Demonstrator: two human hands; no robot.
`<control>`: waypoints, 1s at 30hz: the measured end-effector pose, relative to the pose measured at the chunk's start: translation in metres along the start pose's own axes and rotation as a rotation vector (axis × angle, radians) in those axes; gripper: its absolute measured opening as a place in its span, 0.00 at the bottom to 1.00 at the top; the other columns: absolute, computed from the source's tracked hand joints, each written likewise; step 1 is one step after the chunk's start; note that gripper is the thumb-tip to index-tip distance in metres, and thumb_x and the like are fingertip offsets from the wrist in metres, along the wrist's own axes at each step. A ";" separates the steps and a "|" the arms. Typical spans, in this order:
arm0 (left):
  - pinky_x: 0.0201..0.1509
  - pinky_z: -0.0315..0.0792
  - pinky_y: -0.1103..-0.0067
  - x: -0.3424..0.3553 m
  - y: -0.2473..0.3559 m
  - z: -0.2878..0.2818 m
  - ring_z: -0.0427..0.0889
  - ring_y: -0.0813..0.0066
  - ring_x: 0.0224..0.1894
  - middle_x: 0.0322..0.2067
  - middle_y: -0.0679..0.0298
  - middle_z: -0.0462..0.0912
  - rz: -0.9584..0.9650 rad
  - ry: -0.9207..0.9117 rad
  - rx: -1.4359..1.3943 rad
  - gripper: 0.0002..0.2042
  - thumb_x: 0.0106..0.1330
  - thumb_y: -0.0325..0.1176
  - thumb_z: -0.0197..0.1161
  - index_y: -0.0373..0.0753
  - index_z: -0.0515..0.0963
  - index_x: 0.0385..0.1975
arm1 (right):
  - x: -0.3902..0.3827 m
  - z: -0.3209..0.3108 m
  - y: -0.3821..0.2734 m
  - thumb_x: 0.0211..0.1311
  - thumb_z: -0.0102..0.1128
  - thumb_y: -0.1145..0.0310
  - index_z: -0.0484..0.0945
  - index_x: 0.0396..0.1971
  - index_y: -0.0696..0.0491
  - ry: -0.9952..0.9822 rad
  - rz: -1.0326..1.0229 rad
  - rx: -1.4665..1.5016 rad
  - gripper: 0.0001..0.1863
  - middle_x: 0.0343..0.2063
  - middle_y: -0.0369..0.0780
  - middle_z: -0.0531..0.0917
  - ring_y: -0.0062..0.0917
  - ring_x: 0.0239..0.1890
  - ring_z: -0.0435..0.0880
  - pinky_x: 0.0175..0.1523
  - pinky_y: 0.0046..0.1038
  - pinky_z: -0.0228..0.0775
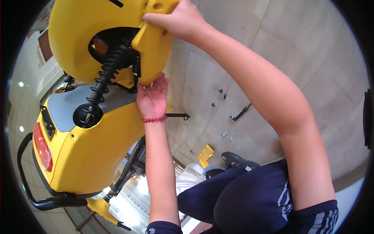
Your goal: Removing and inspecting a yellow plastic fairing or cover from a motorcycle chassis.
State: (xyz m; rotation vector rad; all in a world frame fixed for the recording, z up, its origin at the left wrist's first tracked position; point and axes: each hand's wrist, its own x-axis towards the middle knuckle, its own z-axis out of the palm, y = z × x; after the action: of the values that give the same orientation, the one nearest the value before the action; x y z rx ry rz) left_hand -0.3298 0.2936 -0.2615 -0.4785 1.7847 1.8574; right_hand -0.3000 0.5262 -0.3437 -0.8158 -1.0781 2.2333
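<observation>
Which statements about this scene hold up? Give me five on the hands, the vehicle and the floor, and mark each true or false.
1. The thumb of the right hand touches the narrow yellow plastic panel. True.
2. The bracelet of round red beads sits on the right wrist. False: it is on the left wrist.
3. The left hand is clenched into a fist. False: it is open, with the palm showing.
4. The black coil spring reaches from the yellow-and-grey vehicle body to the rounded yellow plastic shell. True.
5. The slender black tool lies on the grey floor. True.
</observation>
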 end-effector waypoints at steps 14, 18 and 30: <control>0.39 0.74 0.81 -0.153 0.050 0.056 0.79 0.75 0.34 0.35 0.57 0.79 0.782 -0.013 1.475 0.13 0.64 0.21 0.53 0.30 0.74 0.48 | 0.007 -0.093 0.008 0.53 0.65 0.57 0.54 0.62 0.64 0.039 0.236 -0.433 0.43 0.46 0.46 0.77 0.29 0.46 0.79 0.48 0.29 0.74; 0.31 0.73 0.82 -0.179 0.064 0.055 0.79 0.73 0.26 0.26 0.57 0.79 1.011 -0.040 1.537 0.12 0.57 0.17 0.57 0.30 0.77 0.42 | 0.012 -0.109 0.004 0.42 0.70 0.49 0.41 0.64 0.69 0.138 0.265 -0.584 0.60 0.47 0.53 0.76 0.37 0.45 0.81 0.47 0.30 0.75; 0.24 0.71 0.78 -0.275 0.115 -0.023 0.76 0.68 0.19 0.19 0.60 0.76 1.315 0.219 1.425 0.11 0.56 0.20 0.56 0.30 0.75 0.40 | 0.026 -0.101 0.001 0.60 0.50 0.42 0.45 0.69 0.49 0.055 0.361 -1.509 0.44 0.55 0.56 0.69 0.47 0.55 0.74 0.57 0.41 0.67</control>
State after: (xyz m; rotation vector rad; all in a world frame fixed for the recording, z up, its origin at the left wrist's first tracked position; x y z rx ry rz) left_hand -0.1778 0.2372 -0.0105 1.2962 3.2564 0.4083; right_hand -0.2462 0.5936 -0.4028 -1.6604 -2.7386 1.2230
